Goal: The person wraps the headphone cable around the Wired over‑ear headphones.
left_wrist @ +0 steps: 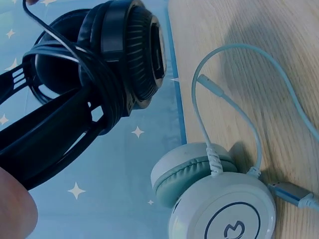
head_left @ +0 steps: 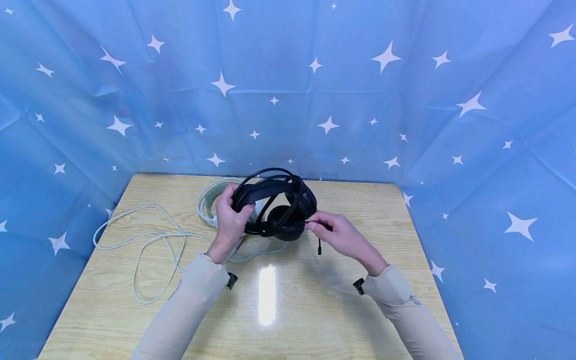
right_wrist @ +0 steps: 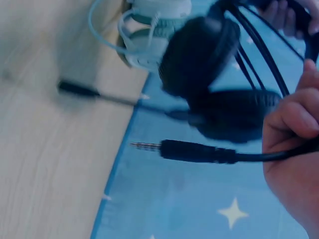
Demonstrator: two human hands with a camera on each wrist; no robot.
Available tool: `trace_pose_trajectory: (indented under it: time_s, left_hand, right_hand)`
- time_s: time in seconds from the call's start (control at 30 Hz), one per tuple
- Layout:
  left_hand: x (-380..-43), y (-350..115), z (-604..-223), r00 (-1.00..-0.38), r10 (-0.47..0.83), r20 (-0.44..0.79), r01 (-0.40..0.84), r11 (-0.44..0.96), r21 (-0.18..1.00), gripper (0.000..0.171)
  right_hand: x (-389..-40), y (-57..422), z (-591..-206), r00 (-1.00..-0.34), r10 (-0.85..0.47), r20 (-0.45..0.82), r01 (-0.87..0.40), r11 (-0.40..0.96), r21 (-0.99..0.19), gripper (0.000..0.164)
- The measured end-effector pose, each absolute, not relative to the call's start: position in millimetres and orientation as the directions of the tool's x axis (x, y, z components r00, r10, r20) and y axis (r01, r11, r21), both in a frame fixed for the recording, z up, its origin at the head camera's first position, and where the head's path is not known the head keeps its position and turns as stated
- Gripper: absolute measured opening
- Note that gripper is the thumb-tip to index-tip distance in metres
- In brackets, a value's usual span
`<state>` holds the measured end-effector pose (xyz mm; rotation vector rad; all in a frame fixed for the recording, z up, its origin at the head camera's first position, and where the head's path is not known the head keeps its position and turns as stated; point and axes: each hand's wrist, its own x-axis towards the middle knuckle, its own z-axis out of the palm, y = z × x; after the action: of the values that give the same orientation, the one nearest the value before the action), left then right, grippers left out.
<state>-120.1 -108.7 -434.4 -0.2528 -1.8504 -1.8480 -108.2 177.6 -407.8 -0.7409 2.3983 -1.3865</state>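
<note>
Head view: black headset [head_left: 290, 222] is gripped by the left hand [head_left: 231, 217], its cable [right_wrist: 251, 157] pinched by fingers of the right hand [head_left: 339, 235].

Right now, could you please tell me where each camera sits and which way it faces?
Head: worn on the head, facing forward and down at the table; left hand, right hand and both sleeves show.
Left wrist: on that wrist, facing the black headset and white headset; part of the left hand shows at lower left.
Right wrist: on that wrist, facing the black cable; parts of both hands show.
Shared: both wrist views include both headsets.
</note>
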Motion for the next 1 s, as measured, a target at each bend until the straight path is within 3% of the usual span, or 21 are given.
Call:
trace_pose_trajectory:
  time_s: [0.33, 0.53, 0.8, 1.0]
  left_hand:
    - [-119, -116, -434, -0.898, -0.053, 0.437, 0.436, 0.040, 0.899, 0.025]
    - [-121, -118, -433, -0.923, 0.007, 0.385, 0.385, 0.015, 0.923, 0.023]
    - [-122, -120, -431, -0.934, 0.060, 0.351, 0.353, 0.031, 0.935, 0.019]
    - [-121, -122, -431, -0.945, 0.096, 0.313, 0.319, 0.064, 0.945, 0.021]
  right_hand:
    - [-121, 199, -388, -0.858, -0.512, 0.038, -0.308, 0.455, -0.835, 0.017]
    - [-129, 202, -390, -0.886, -0.443, 0.138, -0.361, 0.472, -0.804, 0.009]
    - [-141, 200, -397, -0.837, -0.425, 0.343, -0.533, 0.497, -0.685, 0.007]
    - [-146, 195, -398, -0.807, -0.432, 0.403, -0.589, 0.535, -0.606, 0.008]
